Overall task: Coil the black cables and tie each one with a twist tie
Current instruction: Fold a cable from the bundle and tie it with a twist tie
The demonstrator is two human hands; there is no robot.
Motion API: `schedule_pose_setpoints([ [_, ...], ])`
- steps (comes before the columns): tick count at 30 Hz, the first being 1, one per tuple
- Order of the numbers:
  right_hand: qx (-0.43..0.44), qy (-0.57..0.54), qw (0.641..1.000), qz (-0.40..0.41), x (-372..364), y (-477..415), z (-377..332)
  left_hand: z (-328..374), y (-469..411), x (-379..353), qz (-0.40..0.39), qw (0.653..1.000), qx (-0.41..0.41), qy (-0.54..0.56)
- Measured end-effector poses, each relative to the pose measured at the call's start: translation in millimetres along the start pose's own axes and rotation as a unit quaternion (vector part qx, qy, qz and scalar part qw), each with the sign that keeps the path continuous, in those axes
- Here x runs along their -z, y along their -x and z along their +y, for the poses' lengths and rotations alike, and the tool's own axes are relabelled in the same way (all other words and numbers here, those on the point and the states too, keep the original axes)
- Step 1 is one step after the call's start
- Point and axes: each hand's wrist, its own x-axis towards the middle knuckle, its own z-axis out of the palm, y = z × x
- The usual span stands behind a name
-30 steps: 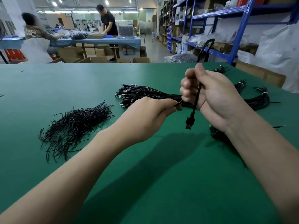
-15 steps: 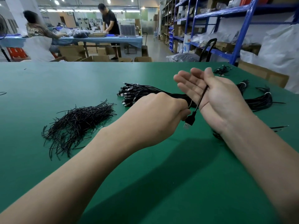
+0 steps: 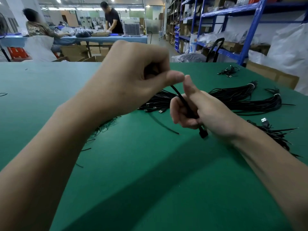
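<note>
Head view: clamped thin black USB cable in curled right hand above green table, plug poking out below as anchor. Pinched upper stretch with raised left hand, probably to draw slack for coiling.

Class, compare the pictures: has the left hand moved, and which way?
Yes. The left hand, pinching the cable, has risen and now covers the green table's far edge; earlier it sat lower, in front of the cable pile.
</note>
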Motion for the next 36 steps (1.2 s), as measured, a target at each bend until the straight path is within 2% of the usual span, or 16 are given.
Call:
schedule_pose_setpoints([
  [2, -0.015, -0.103, 0.989, -0.104, 1, 6, -6, -6, 1, -2, 0.035, 0.998, 0.022, 0.051],
  [4, 0.003, -0.211, 0.96, -0.186, 2, 10, -15, -12, 1, -10, 0.051, 0.991, 0.049, 0.111],
  [6, 0.016, -0.293, 0.933, -0.208, 6, 12, -22, -18, 1, -20, 0.068, 0.98, 0.068, 0.177],
  [10, 0.012, -0.308, 0.943, -0.128, 11, 13, -28, -22, 5, -48, 0.075, 0.957, 0.101, 0.261],
  [13, 0.037, -0.304, 0.949, -0.074, 15, 12, -34, -15, 13, -78, 0.027, 0.952, 0.136, 0.273],
  [17, 0.048, -0.332, 0.942, 0.029, 24, 8, -34, 4, 22, -100, -0.034, 0.958, 0.128, 0.256],
  [20, 0.033, -0.302, 0.941, 0.152, 27, 4, -26, 10, 22, -99, -0.071, 0.973, 0.098, 0.195],
  [23, 0.034, -0.205, 0.939, 0.274, 26, -3, -14, 13, 20, -95, -0.119, 0.987, 0.069, 0.081],
  [26, 0.059, -0.067, 0.943, 0.32, 25, -6, -6, 16, 14, -83, -0.134, 0.989, 0.055, -0.026],
  [28, 0.068, 0.022, 0.949, 0.307, 24, -5, -3, 15, 10, -69, -0.126, 0.99, 0.041, -0.054],
  [32, 0.05, 0.22, 0.952, 0.207, 15, -2, 1, 3, 3, -40, -0.086, 0.995, 0.007, -0.059],
  [34, 0.033, 0.183, 0.971, 0.15, 10, -2, 0, -4, 0, -27, -0.055, 0.997, -0.005, -0.056],
  [36, 0.004, 0.073, 0.995, 0.064, 7, -1, -4, -11, 0, -18, -0.03, 0.999, 0.002, -0.044],
])
